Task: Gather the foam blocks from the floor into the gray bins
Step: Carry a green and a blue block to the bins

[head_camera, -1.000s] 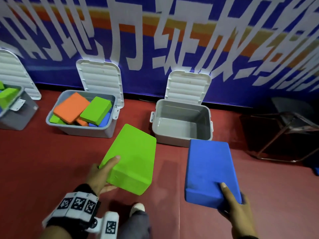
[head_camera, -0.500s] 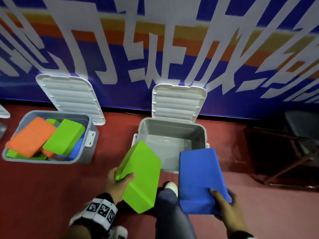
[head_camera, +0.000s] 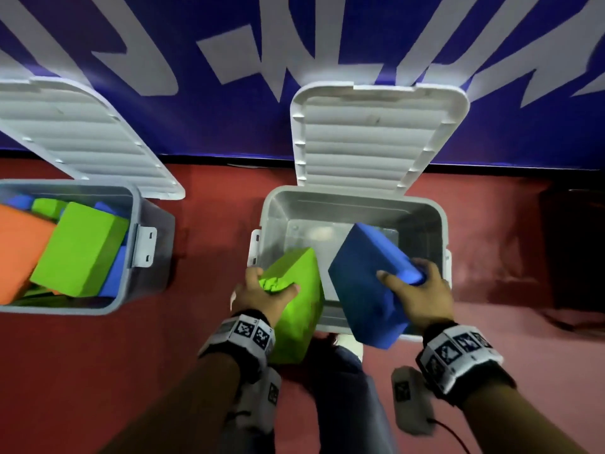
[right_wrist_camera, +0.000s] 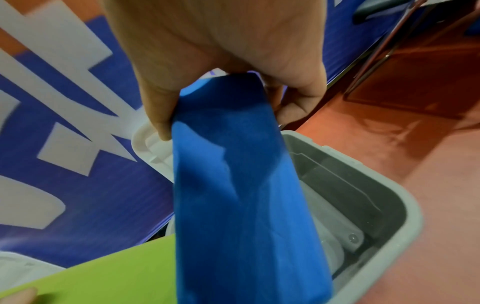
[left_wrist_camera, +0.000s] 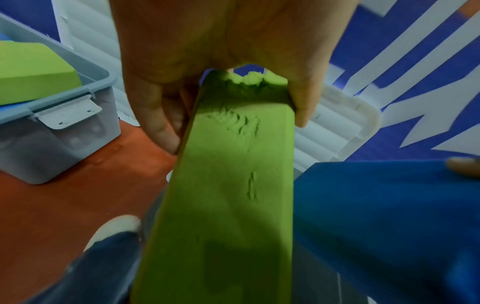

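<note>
Landmark: the open gray bin (head_camera: 425, 224) at centre, its white lid (head_camera: 376, 132) raised against the blue banner (head_camera: 229, 44).

Well left of that bin stands a second gray bin (head_camera: 144, 290), lid (head_camera: 82, 136) likewise raised. It holds an orange block (head_camera: 16, 250), a green block (head_camera: 78, 250) on top, and blue blocks partly hidden beneath.

At the centre bin's near left corner, the left hand (head_camera: 262, 296) grips a green foam block (head_camera: 294, 319) by one end, thumb on one face and fingers on the other; the foam is crumpled at the gripped edge. The block is tilted, its far end over the bin's rim.

Just right of it, the right hand (head_camera: 419, 296) grips a blue foam block (head_camera: 366, 283) by its near end, thumb on one face, fingers wrapped behind. This block is tilted and lies over the bin's interior, above the bin's floor.

Red flooring (head_camera: 98, 371) surrounds both bins.
</note>
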A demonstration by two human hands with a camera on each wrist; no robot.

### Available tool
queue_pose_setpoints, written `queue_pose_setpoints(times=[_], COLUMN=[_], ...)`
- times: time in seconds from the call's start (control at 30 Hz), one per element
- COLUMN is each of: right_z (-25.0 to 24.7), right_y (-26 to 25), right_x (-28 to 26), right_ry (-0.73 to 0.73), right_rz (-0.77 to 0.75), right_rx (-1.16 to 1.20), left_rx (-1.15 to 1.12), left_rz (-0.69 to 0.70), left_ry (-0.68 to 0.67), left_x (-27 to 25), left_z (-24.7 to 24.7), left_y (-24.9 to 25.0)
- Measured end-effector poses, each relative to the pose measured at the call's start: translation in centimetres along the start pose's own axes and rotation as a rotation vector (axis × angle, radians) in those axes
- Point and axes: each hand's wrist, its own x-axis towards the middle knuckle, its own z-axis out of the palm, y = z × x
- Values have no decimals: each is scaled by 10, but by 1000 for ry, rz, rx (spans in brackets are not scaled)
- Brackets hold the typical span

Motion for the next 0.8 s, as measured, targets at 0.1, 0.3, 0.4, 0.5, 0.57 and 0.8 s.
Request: queue_pose_setpoints(times=[0.1,0.3,0.4,0.5,0.57,0.8], right_z=[37,104,133,160,177,227], right_y=[-9,-32,-34,-36,-38,-44], right_x=[36,98,128,149,157,180], right_ry=[-33,-72,-82,-121,-177,-147], right_rz=[-6,-54,-81,-85,-92,-31], right_rx=[-104,-339,-420,-490,-551,-591], left_rx=[99,443,561,619,673,765], left_rz=[36,98,133,104,104,150], left_ry=[-34,-186,-205,-279,-318,-383], left_x=[44,117,145,172,189,219], left_z=[20,49,55,58,61,79], left_y=[-6,-18,-20,-23,-24,-22])
